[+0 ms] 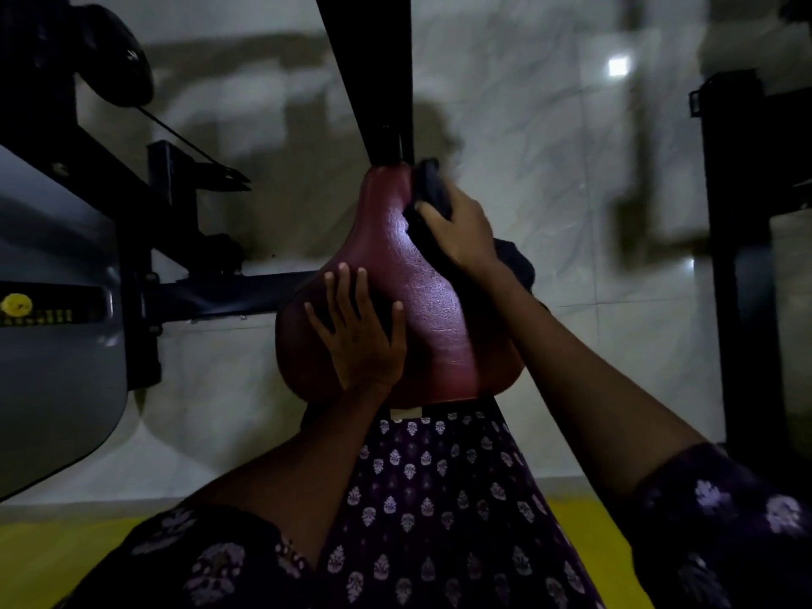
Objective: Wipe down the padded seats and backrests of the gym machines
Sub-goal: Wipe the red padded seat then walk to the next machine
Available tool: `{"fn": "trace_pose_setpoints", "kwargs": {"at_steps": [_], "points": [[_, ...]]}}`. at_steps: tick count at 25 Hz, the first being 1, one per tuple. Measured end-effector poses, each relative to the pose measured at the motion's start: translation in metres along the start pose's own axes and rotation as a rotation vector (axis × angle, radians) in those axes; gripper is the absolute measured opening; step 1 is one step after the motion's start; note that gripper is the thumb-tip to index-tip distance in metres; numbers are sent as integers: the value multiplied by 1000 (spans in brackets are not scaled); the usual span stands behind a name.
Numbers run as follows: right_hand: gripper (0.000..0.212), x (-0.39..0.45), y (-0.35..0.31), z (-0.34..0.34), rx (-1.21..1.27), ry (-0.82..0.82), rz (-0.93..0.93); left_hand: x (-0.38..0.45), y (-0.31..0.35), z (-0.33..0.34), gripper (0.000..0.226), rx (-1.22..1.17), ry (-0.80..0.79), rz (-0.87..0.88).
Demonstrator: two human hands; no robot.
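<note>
My left hand fingers lie spread flat on the maroon seat; my right hand clamps a dark cloth against its narrow end.

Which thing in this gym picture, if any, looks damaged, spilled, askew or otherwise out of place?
Nothing stands out. The maroon seat shows no tear or spill. The left hand rests flat on it, and the right hand grips a dark cloth against its narrow end. The dim light hides fine detail.
</note>
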State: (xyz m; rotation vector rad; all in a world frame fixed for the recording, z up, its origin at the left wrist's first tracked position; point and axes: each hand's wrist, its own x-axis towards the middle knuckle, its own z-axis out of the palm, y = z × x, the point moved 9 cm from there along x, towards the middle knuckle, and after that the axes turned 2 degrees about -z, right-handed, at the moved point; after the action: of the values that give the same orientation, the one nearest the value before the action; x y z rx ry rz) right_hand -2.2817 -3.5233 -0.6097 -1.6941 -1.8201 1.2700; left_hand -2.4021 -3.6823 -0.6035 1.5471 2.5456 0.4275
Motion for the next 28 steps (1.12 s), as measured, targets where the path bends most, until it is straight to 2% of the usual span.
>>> {"fn": "trace_pose_setpoints", "kwargs": {"at_steps": [2, 4, 6, 9, 12, 14, 17, 19, 22, 24, 28], "points": [[44, -26, 19, -6, -164, -75, -56, 0, 0, -1, 59, -10, 9, -4], [62, -48, 37, -18, -325, -65, -87, 1, 0, -1, 58, -23, 8, -8], [69, -76, 57, -36, -372, 101, -17, 1, 0, -1, 58, -31, 9, -9], [66, -138, 75, -36, -342, 351, 187, 1, 2, -2, 58, -28, 16, -6], [66, -171, 73, -17, -396, 401, 282, -1, 4, -2, 59, -48, 10, -6], [67, -155, 70, -23, -417, 424, 312, -2, 6, -2, 59, -44, -2, -11], [67, -107, 52, -24, -527, 346, 318, -1, 5, -1, 59, -55, -39, -19], [66, -73, 25, -8, -567, 255, 199, -2, 4, 1, 59, -32, -61, -19], [61, -32, -16, 11, -501, 263, 52, -4, 3, 6, 63, 30, -90, -27], [58, -1, -39, 18, -556, 239, -27, -3, 5, 7, 62, 17, -90, -28], [59, 48, -75, 35, -741, -7, -221, -3, 3, 5, 59, -26, -74, -40]]}}
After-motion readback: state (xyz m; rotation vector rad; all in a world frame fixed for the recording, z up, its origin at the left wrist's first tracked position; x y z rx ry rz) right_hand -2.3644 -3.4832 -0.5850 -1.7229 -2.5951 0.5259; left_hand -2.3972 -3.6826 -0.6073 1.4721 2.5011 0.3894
